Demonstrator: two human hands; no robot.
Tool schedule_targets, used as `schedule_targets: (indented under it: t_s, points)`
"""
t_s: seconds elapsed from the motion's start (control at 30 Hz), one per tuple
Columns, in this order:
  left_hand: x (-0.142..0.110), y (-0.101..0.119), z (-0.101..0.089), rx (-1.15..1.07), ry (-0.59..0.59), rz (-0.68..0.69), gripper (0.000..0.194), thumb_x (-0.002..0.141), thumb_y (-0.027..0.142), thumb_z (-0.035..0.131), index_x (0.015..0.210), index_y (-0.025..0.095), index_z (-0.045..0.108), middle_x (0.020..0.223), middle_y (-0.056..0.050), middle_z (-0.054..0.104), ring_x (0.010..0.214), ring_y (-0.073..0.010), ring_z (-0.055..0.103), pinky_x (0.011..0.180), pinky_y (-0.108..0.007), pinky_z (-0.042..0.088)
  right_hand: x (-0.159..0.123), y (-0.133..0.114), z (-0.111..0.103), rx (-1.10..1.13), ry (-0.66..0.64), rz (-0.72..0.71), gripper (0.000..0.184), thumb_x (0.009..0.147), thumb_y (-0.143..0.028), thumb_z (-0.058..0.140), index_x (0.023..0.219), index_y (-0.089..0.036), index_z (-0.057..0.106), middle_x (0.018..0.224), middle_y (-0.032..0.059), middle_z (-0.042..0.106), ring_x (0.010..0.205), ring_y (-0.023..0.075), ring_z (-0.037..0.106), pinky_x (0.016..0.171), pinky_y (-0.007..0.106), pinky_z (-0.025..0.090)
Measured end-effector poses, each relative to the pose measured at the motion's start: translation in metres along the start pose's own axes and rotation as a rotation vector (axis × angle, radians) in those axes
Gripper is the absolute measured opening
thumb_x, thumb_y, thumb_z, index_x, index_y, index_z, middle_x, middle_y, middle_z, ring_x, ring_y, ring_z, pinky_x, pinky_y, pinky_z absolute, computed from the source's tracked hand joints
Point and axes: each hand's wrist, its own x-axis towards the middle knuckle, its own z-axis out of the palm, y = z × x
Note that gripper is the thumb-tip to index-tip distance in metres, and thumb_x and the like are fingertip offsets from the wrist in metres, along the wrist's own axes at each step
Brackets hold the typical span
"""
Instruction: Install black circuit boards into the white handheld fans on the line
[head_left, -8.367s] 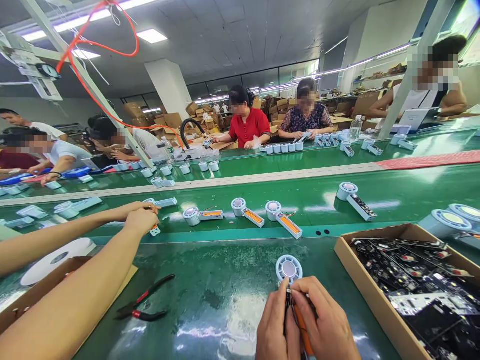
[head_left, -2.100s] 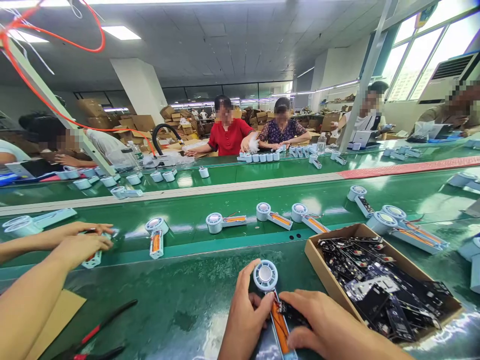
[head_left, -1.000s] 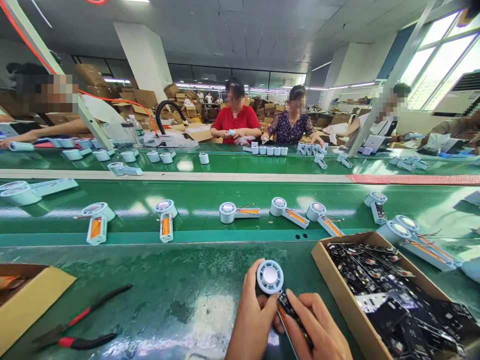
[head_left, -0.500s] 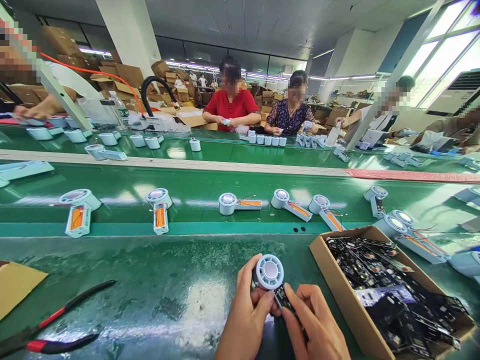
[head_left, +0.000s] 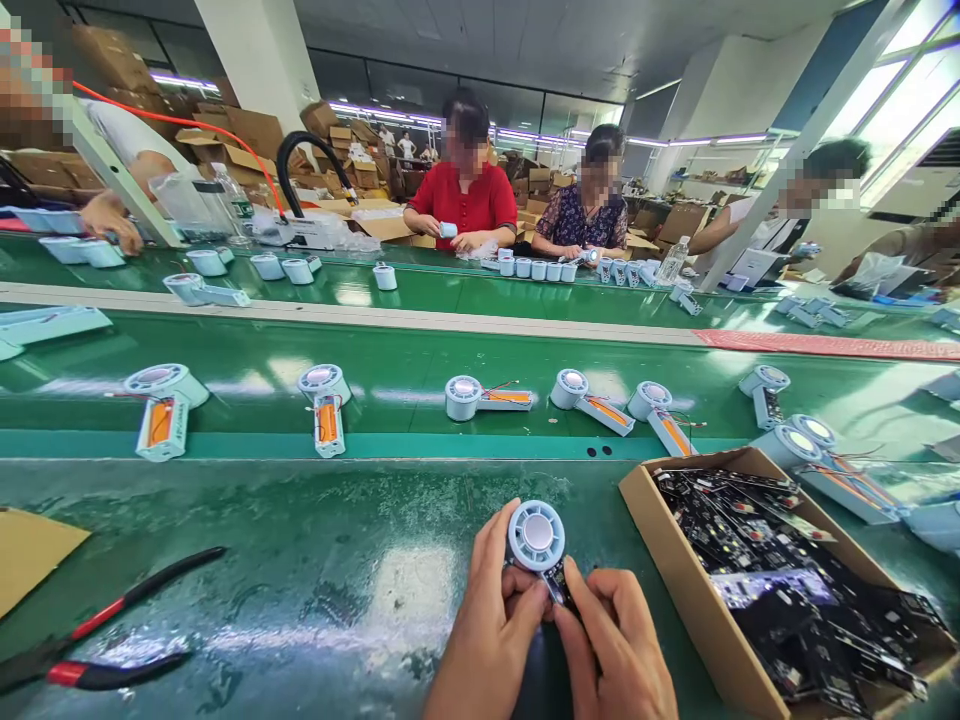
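A light-blue handheld fan (head_left: 537, 535) with a round spoked head and a silver centre disc is held above the near table. My left hand (head_left: 487, 620) is closed around its head and upper handle. A small black circuit board (head_left: 556, 580) lies along the handle, just below the head. The thumb and fingers of my right hand (head_left: 619, 635) pinch that board at its lower part, covering much of it. Both hands nearly meet at the handle, whose lower end is hidden.
A cardboard box (head_left: 690, 600) of black circuit boards stands to the right. Red-and-black pliers (head_left: 112, 610) and a cardboard piece (head_left: 34, 560) lie left. Ahead, a green conveyor belt (head_left: 397, 350) carries several fans with orange parts in their handles. Co-workers sit across.
My right hand has shifted slightly left, closer to the fan head. The fans on the nearer belt have moved a little right. A co-worker's hand at far left now reaches the fans there.
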Motion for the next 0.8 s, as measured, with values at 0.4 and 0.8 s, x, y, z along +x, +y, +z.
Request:
schedule_targets:
  t_s: [0.4, 0.8]
  points:
    - [0.002, 0.000, 0.000, 0.027, -0.004, -0.032, 0.065, 0.094, 0.034, 0.056, 0.152, 0.031, 0.028, 0.160, -0.007, 0.036, 0.124, -0.0236, 0.059, 0.109, -0.037, 0.042, 0.007, 0.008, -0.006, -0.031, -0.067, -0.145, 0.039, 0.099, -0.025, 0.056, 0.135, -0.013, 0.058, 0.099, 0.0125, 0.062, 0.086, 0.0219, 0.067, 0.075, 0.031, 0.060]
    - [0.004, 0.009, 0.003, -0.013, -0.001, -0.105, 0.070, 0.091, 0.030, 0.058, 0.153, 0.027, 0.025, 0.151, -0.009, 0.045, 0.092, -0.0150, 0.064, 0.092, -0.031, 0.051, 0.011, 0.003, -0.009, 0.227, -0.075, 0.098, 0.030, 0.103, -0.033, 0.046, 0.122, -0.020, 0.067, 0.096, 0.0078, 0.062, 0.084, 0.0182, 0.067, 0.073, 0.024, 0.057]
